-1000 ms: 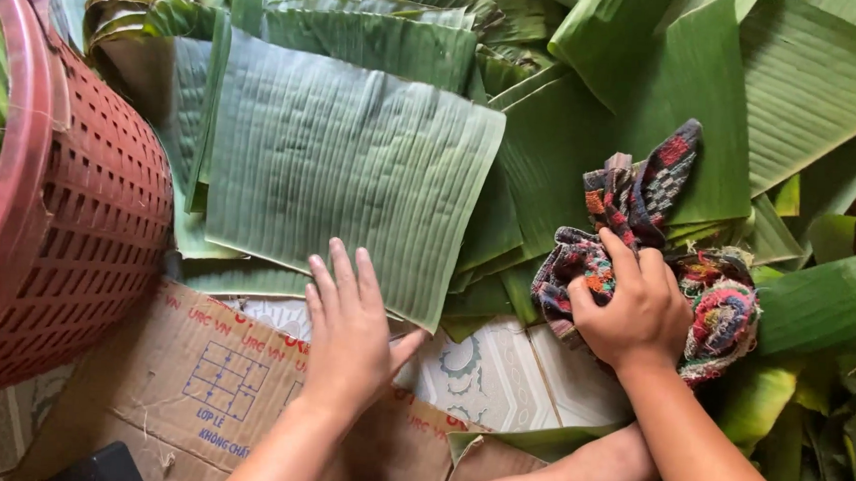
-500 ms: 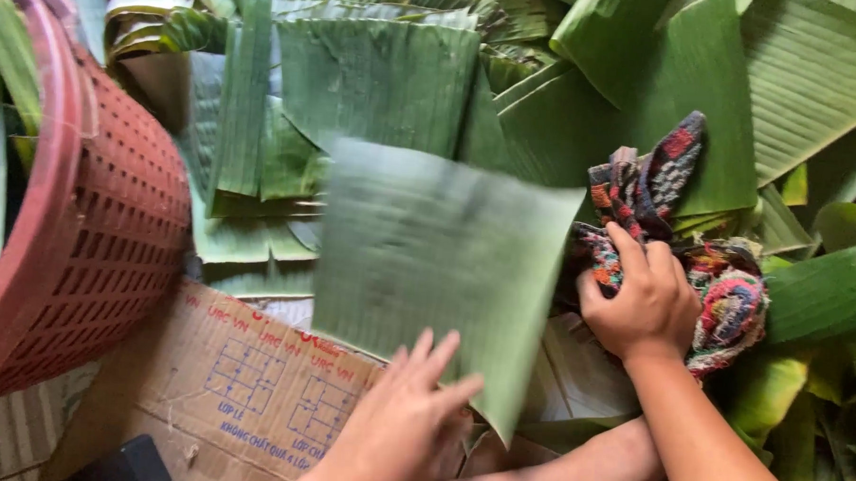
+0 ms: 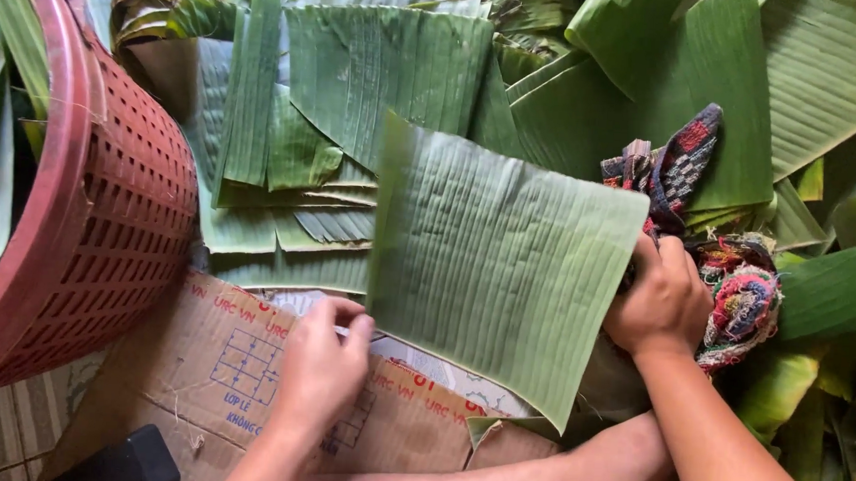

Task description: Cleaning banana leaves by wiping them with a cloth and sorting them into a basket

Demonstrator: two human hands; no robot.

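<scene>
We note one cut banana leaf sheet (image 3: pixel 498 281), roughly rectangular, matte green w/ fine parallel ribs, a few creases near centre. It lies over the flattened cardboard (image 3: pixel 253 358) and the edge of the leaf pile (image 3: pixel 377 68), beside the red basket (image 3: pixel 97 219). Long axis runs upper-left to lower-right; lower corner points toward us. Left hand (image 3: pixel 321 365) rests knuckles-up, fingers curled, pinching the sheet's lower-left edge. Right hand (image 3: pixel 661 301) is closed in a fist on a multicoloured rag (image 3: pixel 730 289), at the sheet's right edge.

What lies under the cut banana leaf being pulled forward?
Under the leaf: flattened cardboard and a paler sheet at its lower edge. Whatever lies beneath its middle is covered.
</scene>
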